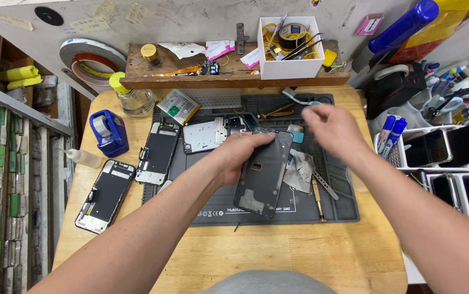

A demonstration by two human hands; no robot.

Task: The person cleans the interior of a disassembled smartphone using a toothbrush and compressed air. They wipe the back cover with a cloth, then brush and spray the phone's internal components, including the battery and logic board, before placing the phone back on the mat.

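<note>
My left hand (238,155) grips the upper left edge of a dark phone screen panel (264,174), held tilted over a grey rubber work mat (332,201). Blurred by motion, my right hand (335,129) hovers just right of the panel's top; its fingers are slightly curled and I cannot see anything in them. A silver phone frame (204,135) lies on the mat behind my left hand. Beside the panel lie a crumpled grey cloth (300,170), a pair of tweezers (326,185) and a brass-handled tool (317,198).
Two more dark screen panels (158,152) (105,195) lie at the left, near a blue tape dispenser (108,132), a glass bottle (134,98) and a phone battery (178,106). A white box of tools (290,49) sits on a wooden shelf. Racks of phones (452,158) stand at the right.
</note>
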